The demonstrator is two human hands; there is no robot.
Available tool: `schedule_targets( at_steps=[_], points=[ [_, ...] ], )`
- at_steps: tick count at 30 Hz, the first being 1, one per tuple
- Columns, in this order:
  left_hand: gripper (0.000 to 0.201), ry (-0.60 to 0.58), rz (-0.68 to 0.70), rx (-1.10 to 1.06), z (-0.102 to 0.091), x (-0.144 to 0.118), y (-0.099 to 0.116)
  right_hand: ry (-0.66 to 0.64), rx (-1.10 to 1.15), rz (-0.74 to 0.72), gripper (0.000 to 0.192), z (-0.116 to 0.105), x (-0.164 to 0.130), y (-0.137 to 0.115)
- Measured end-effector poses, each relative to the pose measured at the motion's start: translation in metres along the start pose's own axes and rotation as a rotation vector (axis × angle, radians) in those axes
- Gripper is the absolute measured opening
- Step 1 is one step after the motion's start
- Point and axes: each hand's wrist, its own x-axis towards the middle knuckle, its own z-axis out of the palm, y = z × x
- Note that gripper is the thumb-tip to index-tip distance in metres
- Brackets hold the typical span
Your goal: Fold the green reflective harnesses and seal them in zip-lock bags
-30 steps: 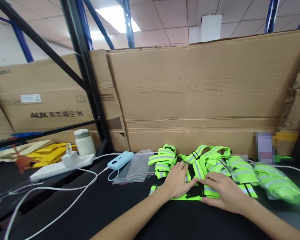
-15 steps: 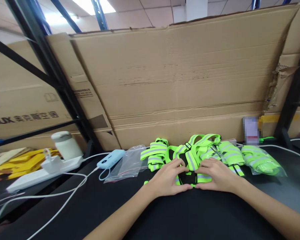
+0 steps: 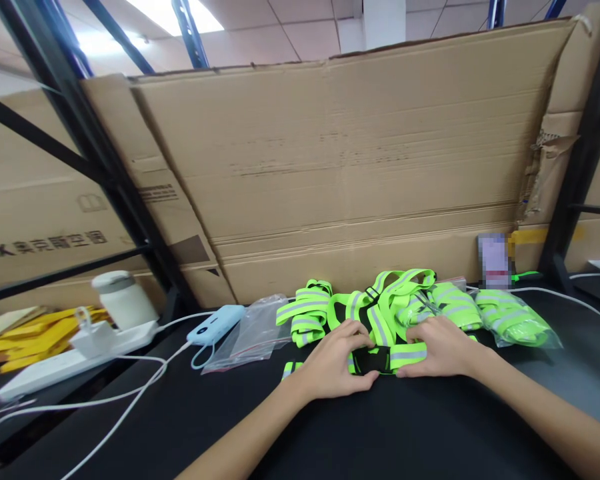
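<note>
Reflective green band [image 3: 409, 357] with black panel [image 3: 371, 361] lies flat on the dark surface [image 3: 380, 433], between left hand [image 3: 333, 363] and right hand [image 3: 445, 347]. On each hand, thumb and fingers stand apart, curled about the band's edges; cannot tell whether they pinch. Risk: uneven pull might skew the band; the tangled straps [image 3: 380, 307] just behind could snag and drag. Outward: a wide sweep leftward might crumple the clear bag [image 3: 263, 330] beside the blue power bank [image 3: 216, 325].
</note>
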Motion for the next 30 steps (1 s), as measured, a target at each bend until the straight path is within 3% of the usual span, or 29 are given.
schedule_targets(
  at_steps=[5,13,24,27,30],
  points=[
    [0.034,-0.009,-0.011,0.007,0.0,0.0,-0.004,0.027,-0.012,0.035,0.062,0.0,0.0,-0.006],
    [0.029,-0.021,-0.036,0.029,-0.005,0.0,-0.006,0.095,0.083,-0.083,0.055,-0.002,0.0,0.004],
    [0.028,-0.037,-0.052,0.009,-0.005,-0.002,-0.006,0.082,0.113,0.213,0.07,-0.024,-0.002,0.024],
    [0.028,-0.042,-0.059,0.006,-0.005,-0.001,-0.006,0.04,0.144,0.219,0.069,-0.027,-0.003,0.031],
    [0.029,-0.039,-0.059,0.008,-0.004,-0.002,-0.006,-0.134,0.37,0.194,0.057,-0.025,-0.005,0.034]
  ],
)
